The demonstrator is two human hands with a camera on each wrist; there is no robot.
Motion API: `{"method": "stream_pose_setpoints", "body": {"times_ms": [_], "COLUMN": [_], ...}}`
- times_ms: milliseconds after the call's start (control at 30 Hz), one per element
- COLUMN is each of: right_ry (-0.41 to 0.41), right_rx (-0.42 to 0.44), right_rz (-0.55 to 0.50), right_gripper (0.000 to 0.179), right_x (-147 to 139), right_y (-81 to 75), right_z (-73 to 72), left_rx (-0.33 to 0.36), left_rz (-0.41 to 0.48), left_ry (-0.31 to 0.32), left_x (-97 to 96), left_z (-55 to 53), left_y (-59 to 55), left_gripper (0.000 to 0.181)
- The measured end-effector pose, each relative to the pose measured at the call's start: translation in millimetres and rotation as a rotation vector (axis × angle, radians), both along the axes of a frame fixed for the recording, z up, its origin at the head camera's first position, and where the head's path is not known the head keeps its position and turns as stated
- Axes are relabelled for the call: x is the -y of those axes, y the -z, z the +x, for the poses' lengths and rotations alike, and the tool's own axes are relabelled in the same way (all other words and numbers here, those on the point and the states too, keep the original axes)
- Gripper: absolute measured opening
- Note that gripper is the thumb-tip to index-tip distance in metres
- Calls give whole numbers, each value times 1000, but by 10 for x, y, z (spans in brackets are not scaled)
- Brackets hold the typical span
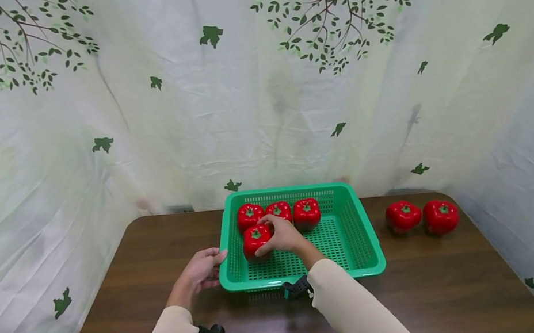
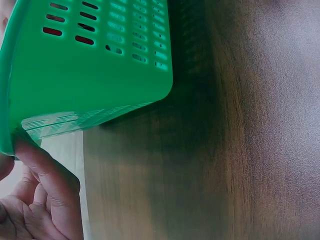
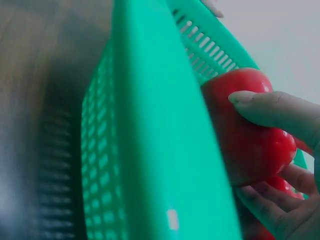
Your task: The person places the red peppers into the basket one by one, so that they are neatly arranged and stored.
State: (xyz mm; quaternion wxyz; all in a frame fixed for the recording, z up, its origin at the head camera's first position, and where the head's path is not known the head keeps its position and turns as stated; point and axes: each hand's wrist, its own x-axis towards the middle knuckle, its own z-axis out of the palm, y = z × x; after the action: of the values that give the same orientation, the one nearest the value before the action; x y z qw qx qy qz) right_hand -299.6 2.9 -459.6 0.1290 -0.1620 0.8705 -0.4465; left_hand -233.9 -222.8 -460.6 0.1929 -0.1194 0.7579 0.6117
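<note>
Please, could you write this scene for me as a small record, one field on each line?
Left hand: holds left rim of basket
Right hand: grips front red pepper inside basket
Basket: green, perforated, on brown table
Other peppers inside: three, in a row behind the gripped one
Peppers outside: two, on the table, right of basket
Backdrop: pale cloth, leaf and branch pattern

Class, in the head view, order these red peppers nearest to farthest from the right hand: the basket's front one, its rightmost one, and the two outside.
1. Front pepper: in the basket, held by the right hand.
2. Rightmost basket pepper: end of the back row.
3. Left outside pepper: right of the basket.
4. Right outside pepper: farther right.
</note>
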Motion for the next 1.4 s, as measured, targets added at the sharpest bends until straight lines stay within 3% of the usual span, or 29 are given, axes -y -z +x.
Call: {"method": "stream_pose_setpoints", "body": {"times_ms": [733,1400], "right_ry": [99,75], "right_rx": [10,36], "right_rz": [-31,-98], "right_gripper": [72,76], "right_x": [224,141], "right_y": [129,169], "right_z": [86,156], "left_rx": [-7,-8], "left_rz": [-1,-27], "left_ry": [-2,-4], "left_x": [-13,-3], "left_z": [7,35], "left_y": [5,-24], "left_gripper": [36,42]}}
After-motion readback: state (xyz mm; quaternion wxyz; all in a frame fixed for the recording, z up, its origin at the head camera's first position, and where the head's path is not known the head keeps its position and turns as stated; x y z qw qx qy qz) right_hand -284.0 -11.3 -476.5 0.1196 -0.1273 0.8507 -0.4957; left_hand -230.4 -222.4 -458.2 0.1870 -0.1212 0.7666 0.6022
